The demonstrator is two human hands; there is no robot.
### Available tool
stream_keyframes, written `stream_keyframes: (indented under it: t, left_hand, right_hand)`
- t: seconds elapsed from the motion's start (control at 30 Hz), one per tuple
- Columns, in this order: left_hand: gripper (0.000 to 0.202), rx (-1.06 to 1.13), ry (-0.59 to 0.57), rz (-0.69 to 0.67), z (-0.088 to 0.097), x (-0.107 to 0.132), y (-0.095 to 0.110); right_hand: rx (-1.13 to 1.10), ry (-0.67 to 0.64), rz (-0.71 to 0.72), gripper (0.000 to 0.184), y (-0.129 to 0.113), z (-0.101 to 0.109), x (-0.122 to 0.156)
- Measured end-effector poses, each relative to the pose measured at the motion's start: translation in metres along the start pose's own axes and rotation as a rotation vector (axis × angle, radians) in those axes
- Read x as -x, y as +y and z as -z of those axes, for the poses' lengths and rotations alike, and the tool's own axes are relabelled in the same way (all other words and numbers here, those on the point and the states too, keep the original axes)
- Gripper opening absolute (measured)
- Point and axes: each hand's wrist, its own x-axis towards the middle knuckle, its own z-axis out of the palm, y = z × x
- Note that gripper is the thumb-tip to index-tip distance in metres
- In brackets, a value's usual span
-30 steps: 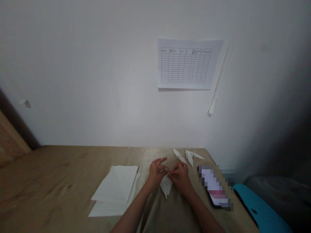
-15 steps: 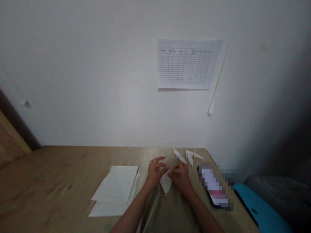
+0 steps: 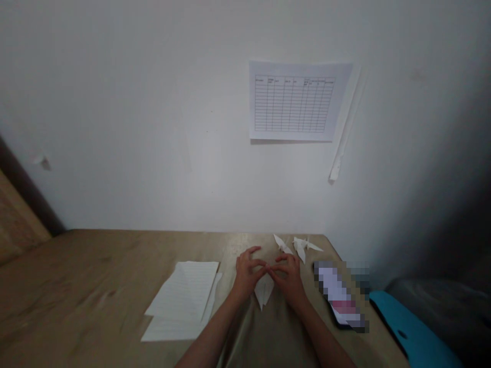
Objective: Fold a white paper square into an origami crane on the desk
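A white folded paper (image 3: 264,292), kite-shaped with a slit down its lower half, lies on the table between my hands. My left hand (image 3: 247,271) pinches its top edge from the left with thumb and index finger. From the right, my right hand (image 3: 287,275) pinches the same top end, its fingertips meeting those of the left. The fingers cover the paper's upper tip. Just beyond my right hand lie two folded paper birds, a nearer one (image 3: 282,244) partly hidden by the hand and another (image 3: 301,245) with spread wings.
Lined paper sheets (image 3: 184,291) lie in a stack left of my arms. A phone (image 3: 337,296), partly pixelated, rests on the right. A blue chair back (image 3: 410,327) stands past the table's right edge. A printed chart (image 3: 293,105) hangs on the wall.
My fingertips have come together at the paper's top end, my right hand shifting slightly and covering more of the nearer bird. The paper has barely moved.
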Motion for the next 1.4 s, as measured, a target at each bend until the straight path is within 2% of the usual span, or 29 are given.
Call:
stream_keyframes:
  t: [0.2, 0.43, 0.6, 0.77, 0.87, 1.03, 1.23, 1.4]
  left_hand:
    - [0.004, 0.017, 0.076, -0.007, 0.003, -0.001, -0.002]
    - [0.004, 0.007, 0.146, 0.009, 0.009, -0.003, -0.006]
    - [0.004, -0.085, 0.084, 0.032, 0.007, -0.004, -0.008]
    - [0.009, -0.11, -0.071, -0.003, 0.002, 0.001, -0.006]
    - [0.008, -0.137, -0.106, 0.03, -0.002, 0.002, -0.001]
    - [0.01, -0.169, -0.057, 0.078, 0.003, -0.002, 0.006]
    - [0.007, -0.109, 0.077, 0.079, 0.01, -0.002, 0.006]
    - [0.007, -0.099, 0.062, 0.084, 0.01, -0.003, 0.004]
  right_hand:
    - [0.062, -0.057, -0.019, 0.004, 0.004, 0.001, 0.002]
    - [0.128, -0.142, -0.036, 0.005, 0.006, 0.0, 0.002]
    - [0.159, -0.163, -0.024, 0.006, 0.006, 0.001, 0.002]
    - [0.16, -0.161, 0.026, 0.002, 0.005, 0.002, 0.003]
    - [0.155, -0.146, 0.034, 0.004, 0.005, 0.001, 0.004]
    - [0.153, -0.164, -0.018, 0.007, 0.005, -0.001, 0.005]
    - [0.168, -0.246, -0.084, 0.004, 0.004, 0.002, 0.004]
    - [0.196, -0.271, -0.112, 0.003, 0.001, 0.003, 0.002]
